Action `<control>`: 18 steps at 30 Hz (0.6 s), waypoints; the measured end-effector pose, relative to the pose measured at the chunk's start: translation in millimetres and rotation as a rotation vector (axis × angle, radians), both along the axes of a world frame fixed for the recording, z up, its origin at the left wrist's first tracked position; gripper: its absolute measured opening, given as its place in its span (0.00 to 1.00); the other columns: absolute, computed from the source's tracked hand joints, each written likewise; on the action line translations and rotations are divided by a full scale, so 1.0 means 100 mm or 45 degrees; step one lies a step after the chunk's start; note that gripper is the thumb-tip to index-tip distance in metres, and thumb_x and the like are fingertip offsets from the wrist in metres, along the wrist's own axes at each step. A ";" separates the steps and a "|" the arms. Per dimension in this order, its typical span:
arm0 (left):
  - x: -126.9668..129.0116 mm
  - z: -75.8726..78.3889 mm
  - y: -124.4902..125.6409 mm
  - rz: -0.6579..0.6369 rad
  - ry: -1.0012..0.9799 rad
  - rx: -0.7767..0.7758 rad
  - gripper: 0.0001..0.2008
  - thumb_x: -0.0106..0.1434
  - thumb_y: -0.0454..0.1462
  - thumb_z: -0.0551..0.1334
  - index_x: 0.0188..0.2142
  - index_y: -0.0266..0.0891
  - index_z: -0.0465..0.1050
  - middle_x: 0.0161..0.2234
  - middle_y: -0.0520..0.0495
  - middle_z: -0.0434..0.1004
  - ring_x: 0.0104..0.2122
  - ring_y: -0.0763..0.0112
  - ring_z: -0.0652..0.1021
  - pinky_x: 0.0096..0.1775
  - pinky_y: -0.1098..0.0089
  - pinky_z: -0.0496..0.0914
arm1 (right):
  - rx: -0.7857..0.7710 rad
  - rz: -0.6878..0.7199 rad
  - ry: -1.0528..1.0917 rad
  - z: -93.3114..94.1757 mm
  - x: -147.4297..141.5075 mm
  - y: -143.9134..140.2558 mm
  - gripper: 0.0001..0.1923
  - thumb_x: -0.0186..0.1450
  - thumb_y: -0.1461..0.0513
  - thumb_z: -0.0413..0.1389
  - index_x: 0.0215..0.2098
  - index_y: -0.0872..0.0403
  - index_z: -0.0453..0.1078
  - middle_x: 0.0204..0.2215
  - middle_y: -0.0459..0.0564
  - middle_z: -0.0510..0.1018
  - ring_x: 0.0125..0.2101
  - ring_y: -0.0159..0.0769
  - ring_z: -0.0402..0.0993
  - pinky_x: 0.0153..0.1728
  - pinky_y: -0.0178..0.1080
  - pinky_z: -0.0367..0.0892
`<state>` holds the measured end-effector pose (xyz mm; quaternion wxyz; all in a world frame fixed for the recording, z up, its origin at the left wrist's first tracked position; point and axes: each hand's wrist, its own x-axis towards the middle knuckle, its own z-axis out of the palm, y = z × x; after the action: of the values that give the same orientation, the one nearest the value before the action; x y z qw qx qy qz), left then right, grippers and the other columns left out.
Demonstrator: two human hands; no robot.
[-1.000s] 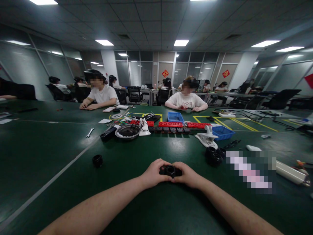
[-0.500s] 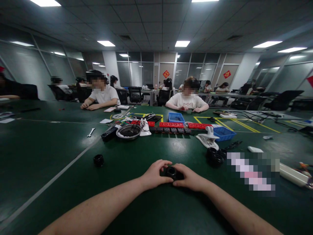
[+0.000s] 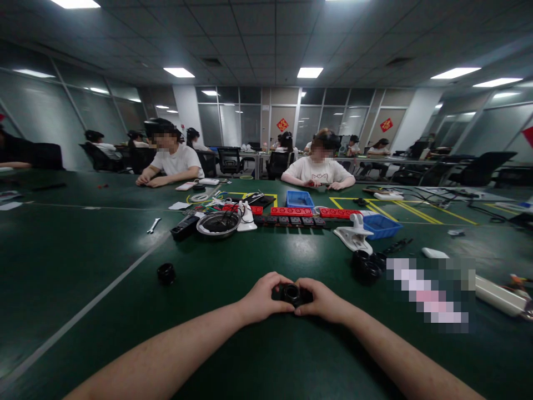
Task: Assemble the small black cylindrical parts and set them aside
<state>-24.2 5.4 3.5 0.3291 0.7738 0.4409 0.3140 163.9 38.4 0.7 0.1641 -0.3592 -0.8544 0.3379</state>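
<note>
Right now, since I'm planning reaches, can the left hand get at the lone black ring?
Probably yes: nothing stands between the left hand and the lone black ring, though the hand's grip on the round part may need loosening.

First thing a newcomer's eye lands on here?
Probably the two bare hands at lower centre: left hand and right hand cupped around a small black part with a round opening facing up. Next, the bright red strips lined up across the green table beyond them. Then the white clamp-like stand, right of centre.
</note>
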 end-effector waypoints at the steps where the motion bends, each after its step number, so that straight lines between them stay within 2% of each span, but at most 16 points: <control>1: 0.01 0.00 -0.01 0.037 0.003 -0.008 0.20 0.43 0.40 0.65 0.38 0.40 0.67 0.33 0.51 0.64 0.30 0.71 0.66 0.31 0.73 0.62 | 0.048 -0.054 -0.029 -0.02 -0.02 -0.02 0.15 0.45 0.59 0.61 0.27 0.56 0.62 0.25 0.42 0.65 0.26 0.30 0.61 0.24 0.30 0.55; 6: 0.09 -0.01 -0.05 0.258 0.007 -0.027 0.20 0.42 0.39 0.66 0.36 0.38 0.66 0.32 0.51 0.63 0.30 0.71 0.66 0.31 0.73 0.61 | 0.395 -0.358 -0.273 -0.08 -0.16 -0.14 0.18 0.47 0.52 0.58 0.24 0.55 0.59 0.22 0.44 0.66 0.23 0.31 0.59 0.22 0.32 0.51; 9: 0.10 -0.02 -0.05 0.296 0.008 -0.002 0.19 0.42 0.37 0.66 0.36 0.38 0.66 0.32 0.51 0.63 0.31 0.71 0.65 0.32 0.73 0.61 | 0.526 -0.397 -0.366 -0.06 -0.19 -0.18 0.19 0.48 0.49 0.56 0.26 0.55 0.61 0.24 0.46 0.67 0.26 0.34 0.62 0.26 0.34 0.52; 11: 0.08 -0.02 -0.04 0.248 0.004 0.008 0.19 0.43 0.38 0.66 0.36 0.38 0.66 0.32 0.50 0.63 0.30 0.71 0.65 0.32 0.73 0.61 | 0.503 -0.319 -0.317 -0.02 -0.15 -0.17 0.23 0.46 0.48 0.57 0.32 0.55 0.63 0.28 0.48 0.68 0.30 0.37 0.63 0.30 0.36 0.54; 14: 0.02 -0.02 -0.01 0.080 0.009 0.002 0.19 0.45 0.40 0.64 0.39 0.39 0.66 0.33 0.51 0.63 0.30 0.72 0.65 0.31 0.74 0.61 | 0.335 -0.045 -0.157 0.05 -0.06 -0.11 0.28 0.47 0.51 0.59 0.42 0.54 0.61 0.35 0.49 0.68 0.36 0.38 0.62 0.35 0.37 0.56; 18: -0.03 0.00 0.02 -0.090 0.043 -0.010 0.21 0.47 0.41 0.64 0.42 0.42 0.66 0.33 0.51 0.63 0.30 0.72 0.65 0.31 0.74 0.61 | 0.102 0.235 -0.072 0.11 0.05 0.00 0.19 0.52 0.58 0.57 0.41 0.54 0.64 0.35 0.48 0.67 0.37 0.37 0.62 0.38 0.37 0.57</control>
<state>-27.4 7.7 3.8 0.3355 0.7928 0.4200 0.2872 169.4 38.5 11.9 0.1222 -0.2814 -0.9009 0.3069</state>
